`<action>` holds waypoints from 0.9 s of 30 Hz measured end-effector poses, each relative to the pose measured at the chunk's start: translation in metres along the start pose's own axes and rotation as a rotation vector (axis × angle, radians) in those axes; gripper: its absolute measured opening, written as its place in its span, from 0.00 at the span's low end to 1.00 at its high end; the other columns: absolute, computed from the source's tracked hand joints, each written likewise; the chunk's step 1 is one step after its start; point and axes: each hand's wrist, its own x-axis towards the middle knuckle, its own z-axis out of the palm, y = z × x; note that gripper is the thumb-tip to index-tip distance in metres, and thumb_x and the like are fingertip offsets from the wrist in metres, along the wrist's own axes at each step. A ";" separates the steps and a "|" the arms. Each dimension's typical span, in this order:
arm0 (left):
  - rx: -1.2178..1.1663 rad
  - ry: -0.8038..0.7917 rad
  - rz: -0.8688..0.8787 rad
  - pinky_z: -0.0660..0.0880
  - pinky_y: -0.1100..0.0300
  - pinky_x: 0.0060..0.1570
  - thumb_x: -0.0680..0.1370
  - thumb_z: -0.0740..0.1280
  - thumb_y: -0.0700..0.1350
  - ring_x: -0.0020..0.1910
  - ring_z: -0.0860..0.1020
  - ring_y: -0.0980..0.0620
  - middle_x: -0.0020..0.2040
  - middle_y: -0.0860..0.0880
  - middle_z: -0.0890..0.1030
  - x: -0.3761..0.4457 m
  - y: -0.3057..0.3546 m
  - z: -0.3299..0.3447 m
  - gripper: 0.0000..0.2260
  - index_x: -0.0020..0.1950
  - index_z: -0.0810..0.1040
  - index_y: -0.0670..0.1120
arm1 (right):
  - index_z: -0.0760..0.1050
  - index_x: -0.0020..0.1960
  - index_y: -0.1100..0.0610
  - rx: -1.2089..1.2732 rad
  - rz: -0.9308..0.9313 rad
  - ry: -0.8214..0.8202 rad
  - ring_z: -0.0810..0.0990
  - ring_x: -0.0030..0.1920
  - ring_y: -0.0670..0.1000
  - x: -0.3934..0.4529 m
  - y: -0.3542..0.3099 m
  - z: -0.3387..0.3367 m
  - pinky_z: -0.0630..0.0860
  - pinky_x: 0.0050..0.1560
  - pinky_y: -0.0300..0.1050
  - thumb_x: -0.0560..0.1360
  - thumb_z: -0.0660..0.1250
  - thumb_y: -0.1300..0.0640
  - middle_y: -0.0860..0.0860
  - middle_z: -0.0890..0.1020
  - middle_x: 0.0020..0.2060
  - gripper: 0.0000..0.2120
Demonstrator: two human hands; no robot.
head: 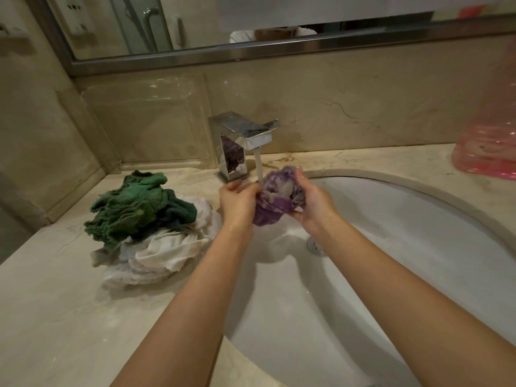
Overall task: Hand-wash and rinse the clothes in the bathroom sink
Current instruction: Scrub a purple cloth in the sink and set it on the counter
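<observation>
A bunched purple cloth [276, 196] with pale soapy patches is held over the white sink [405, 247], right under the water stream running from the chrome faucet [243, 141]. My left hand [238, 201] grips its left side. My right hand [312, 203] grips its right side, fingers curled over the top. On the counter left of the sink lies a crumpled green cloth [136, 205] on top of a white cloth [162, 255].
The beige stone counter [55, 317] surrounds the sink. A pink plastic bag [488, 146] stands at the back right. The drain [314, 245] shows below my right wrist. A mirror [195, 23] runs along the wall behind.
</observation>
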 end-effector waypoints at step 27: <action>-0.287 0.050 0.064 0.80 0.51 0.47 0.81 0.64 0.51 0.51 0.82 0.45 0.51 0.44 0.82 0.007 -0.002 0.004 0.11 0.57 0.76 0.44 | 0.78 0.57 0.57 -0.032 0.406 -0.190 0.80 0.54 0.60 -0.012 0.020 0.012 0.75 0.57 0.65 0.74 0.58 0.30 0.60 0.82 0.53 0.32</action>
